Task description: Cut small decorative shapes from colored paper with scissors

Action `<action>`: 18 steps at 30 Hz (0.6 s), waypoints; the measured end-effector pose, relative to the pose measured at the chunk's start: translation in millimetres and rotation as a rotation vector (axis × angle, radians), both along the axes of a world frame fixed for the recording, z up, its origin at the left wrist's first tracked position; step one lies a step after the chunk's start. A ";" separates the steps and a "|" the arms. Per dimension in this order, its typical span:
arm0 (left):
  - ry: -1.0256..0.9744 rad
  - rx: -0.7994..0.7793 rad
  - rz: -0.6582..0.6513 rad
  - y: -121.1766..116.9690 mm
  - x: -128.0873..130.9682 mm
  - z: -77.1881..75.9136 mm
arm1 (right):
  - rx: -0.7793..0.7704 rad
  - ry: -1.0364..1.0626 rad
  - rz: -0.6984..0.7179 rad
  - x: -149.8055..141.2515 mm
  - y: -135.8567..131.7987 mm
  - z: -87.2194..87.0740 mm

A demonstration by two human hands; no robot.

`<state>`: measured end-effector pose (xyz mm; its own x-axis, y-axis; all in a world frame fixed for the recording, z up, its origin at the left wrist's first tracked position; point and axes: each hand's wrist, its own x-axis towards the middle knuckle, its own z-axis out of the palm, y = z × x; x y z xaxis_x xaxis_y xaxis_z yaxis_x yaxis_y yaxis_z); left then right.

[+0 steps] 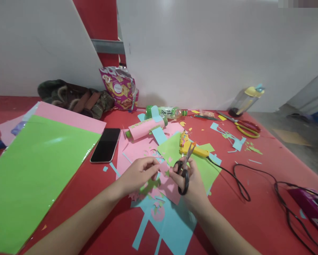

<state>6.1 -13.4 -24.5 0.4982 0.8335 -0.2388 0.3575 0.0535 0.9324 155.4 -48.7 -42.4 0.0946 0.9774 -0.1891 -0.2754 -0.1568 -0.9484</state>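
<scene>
My left hand [140, 174] is closed in a pinch at the edge of a small pink paper piece [163, 167]. My right hand [194, 186] grips small black-handled scissors [185, 173], their blades pointing up and away with the tips parted. A little green paper star [167, 173] shows at my right thumb tip; whether the thumb holds it I cannot tell. Beneath both hands lie pink, green and blue papers, with a light blue sheet [177, 223] nearest me. Past the scissors rests a yellow hot glue gun [193, 148] on a green sheet [201, 170].
A pink-wrapped roll [145, 130] and a green-labelled bottle [166, 112] lie behind. At left are a phone [105, 145] and large green sheets [42, 170]. Larger scissors [243, 127], a clear tumbler [245, 101], a black cord [241, 180] and a purple power strip [311, 209] occupy the right.
</scene>
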 end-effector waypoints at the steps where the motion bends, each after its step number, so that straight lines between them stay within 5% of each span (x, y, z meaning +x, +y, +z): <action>1: -0.009 -0.016 -0.029 -0.9 1.2 -1.5 | 0.003 0.002 -0.011 -0.1 -0.2 -0.5; 5: 0.044 0.002 -0.107 -5.5 7.3 -6.2 | 0.018 0.022 -0.034 -2.4 -1.0 -2.1; 12: 0.076 0.150 -0.031 -10.6 13.6 -9.8 | 0.017 0.054 -0.040 -6.7 -2.3 -2.2; 18: 0.060 0.126 -0.024 -11.8 13.3 -7.3 | 0.030 0.073 -0.077 -5.8 -1.7 -3.8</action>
<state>19.4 -25.2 -31.8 0.5063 0.8469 -0.1625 0.4124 -0.0723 0.9082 149.6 -50.4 -46.1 0.1570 0.9730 -0.1693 -0.3542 -0.1046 -0.9293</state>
